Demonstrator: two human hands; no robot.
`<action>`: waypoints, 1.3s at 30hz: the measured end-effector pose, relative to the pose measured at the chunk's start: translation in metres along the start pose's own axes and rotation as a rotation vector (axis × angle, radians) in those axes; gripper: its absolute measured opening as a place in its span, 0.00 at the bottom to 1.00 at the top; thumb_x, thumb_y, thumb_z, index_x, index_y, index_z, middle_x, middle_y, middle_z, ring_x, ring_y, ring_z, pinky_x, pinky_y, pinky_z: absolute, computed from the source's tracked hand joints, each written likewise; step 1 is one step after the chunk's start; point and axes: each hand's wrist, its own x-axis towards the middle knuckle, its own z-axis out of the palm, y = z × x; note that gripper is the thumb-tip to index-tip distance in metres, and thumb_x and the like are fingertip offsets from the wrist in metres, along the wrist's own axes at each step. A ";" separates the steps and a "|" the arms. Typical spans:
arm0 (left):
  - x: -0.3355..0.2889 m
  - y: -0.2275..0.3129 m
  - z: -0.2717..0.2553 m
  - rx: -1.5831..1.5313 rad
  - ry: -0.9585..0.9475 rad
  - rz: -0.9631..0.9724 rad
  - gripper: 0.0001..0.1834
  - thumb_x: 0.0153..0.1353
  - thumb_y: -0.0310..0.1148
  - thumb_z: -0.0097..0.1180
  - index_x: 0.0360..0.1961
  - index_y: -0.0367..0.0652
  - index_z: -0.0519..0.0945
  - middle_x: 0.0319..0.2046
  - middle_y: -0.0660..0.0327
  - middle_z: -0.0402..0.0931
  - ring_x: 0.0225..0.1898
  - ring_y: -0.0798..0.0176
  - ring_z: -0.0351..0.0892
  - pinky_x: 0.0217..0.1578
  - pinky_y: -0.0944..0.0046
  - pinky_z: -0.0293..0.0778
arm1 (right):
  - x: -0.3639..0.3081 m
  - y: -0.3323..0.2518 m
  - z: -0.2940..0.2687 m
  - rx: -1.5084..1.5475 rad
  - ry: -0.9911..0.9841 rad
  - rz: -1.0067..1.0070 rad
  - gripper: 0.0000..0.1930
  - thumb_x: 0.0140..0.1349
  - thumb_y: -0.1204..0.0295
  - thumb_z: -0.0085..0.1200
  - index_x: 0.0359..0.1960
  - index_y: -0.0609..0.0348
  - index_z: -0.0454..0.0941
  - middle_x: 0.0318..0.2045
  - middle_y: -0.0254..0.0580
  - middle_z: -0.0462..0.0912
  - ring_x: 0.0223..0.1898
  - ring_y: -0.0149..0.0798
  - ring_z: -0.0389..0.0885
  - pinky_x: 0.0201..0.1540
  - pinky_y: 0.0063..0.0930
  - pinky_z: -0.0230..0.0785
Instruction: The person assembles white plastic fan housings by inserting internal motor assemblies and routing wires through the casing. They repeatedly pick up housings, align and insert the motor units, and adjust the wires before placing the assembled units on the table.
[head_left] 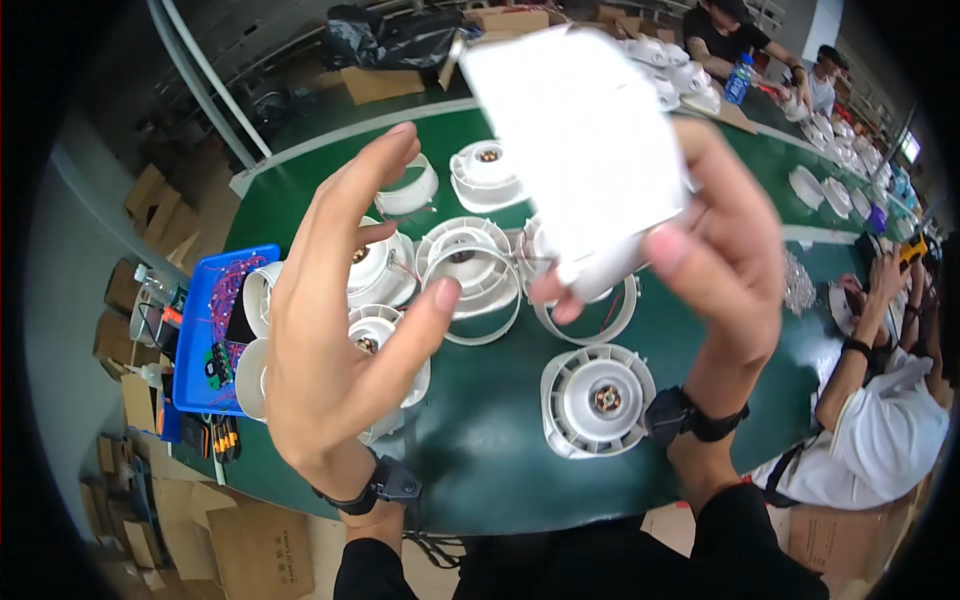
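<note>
My right hand (737, 255) grips a white plastic part (590, 140) with a broad flat face, raised over the table and slightly blurred; its far side is hidden. Held up to the left of it, my left hand (325, 350) is empty, with thumb and fingers apart. Below the right hand lies a round white fan housing (573, 402) with a copper-wound motor core at its centre. Behind the hands stand several similar white housings (487, 180) and open white rings (483, 338), some partly covered by my left hand.
At the left edge of the green table (480, 490) sits a blue tray (190, 375) with red and purple wires and green circuit boards. A co-worker in white (880, 430) works at the right. Farther back are more white parts (690, 80), a blue bottle (738, 80) and other people.
</note>
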 end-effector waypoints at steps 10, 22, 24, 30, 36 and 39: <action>0.014 0.019 0.032 -0.481 0.032 -0.075 0.45 0.54 0.30 0.65 0.71 0.31 0.57 0.65 0.43 0.64 0.67 0.48 0.66 0.67 0.54 0.61 | 0.000 0.003 -0.007 -0.409 -0.180 -0.037 0.18 0.55 0.73 0.57 0.49 0.62 0.75 0.19 0.49 0.79 0.17 0.49 0.79 0.22 0.35 0.68; 0.015 0.035 0.062 -0.555 0.225 -0.079 0.25 0.63 0.31 0.57 0.60 0.31 0.71 0.63 0.40 0.69 0.65 0.47 0.69 0.64 0.53 0.65 | -0.004 0.006 -0.001 -0.728 0.274 -0.563 0.06 0.52 0.75 0.58 0.19 0.61 0.77 0.12 0.38 0.73 0.12 0.40 0.72 0.20 0.26 0.63; 0.015 0.032 0.062 -0.506 0.241 -0.058 0.29 0.60 0.32 0.62 0.60 0.31 0.71 0.62 0.39 0.69 0.65 0.46 0.69 0.63 0.52 0.66 | -0.002 0.019 0.003 -0.632 0.328 -0.630 0.09 0.56 0.73 0.53 0.19 0.61 0.77 0.13 0.38 0.73 0.12 0.40 0.70 0.20 0.28 0.60; 0.015 0.031 0.062 -0.215 0.149 -0.012 0.40 0.53 0.43 0.67 0.64 0.34 0.68 0.65 0.43 0.66 0.62 0.50 0.72 0.54 0.58 0.76 | -0.001 0.019 0.004 -0.703 0.273 -0.641 0.18 0.66 0.64 0.44 0.21 0.61 0.78 0.14 0.38 0.72 0.13 0.40 0.71 0.21 0.31 0.59; 0.015 0.030 0.067 -0.289 0.222 -0.035 0.28 0.58 0.38 0.64 0.56 0.33 0.74 0.59 0.40 0.71 0.57 0.46 0.76 0.53 0.55 0.75 | -0.006 0.012 0.004 -0.760 0.228 -0.610 0.23 0.71 0.59 0.41 0.23 0.62 0.79 0.14 0.38 0.71 0.14 0.40 0.71 0.21 0.31 0.58; 0.015 0.033 0.062 -0.450 0.268 -0.126 0.20 0.60 0.35 0.64 0.50 0.33 0.79 0.56 0.39 0.73 0.53 0.43 0.78 0.54 0.54 0.73 | -0.006 0.014 0.004 -0.727 0.192 -0.606 0.24 0.71 0.59 0.41 0.23 0.62 0.79 0.14 0.38 0.72 0.14 0.40 0.71 0.21 0.30 0.59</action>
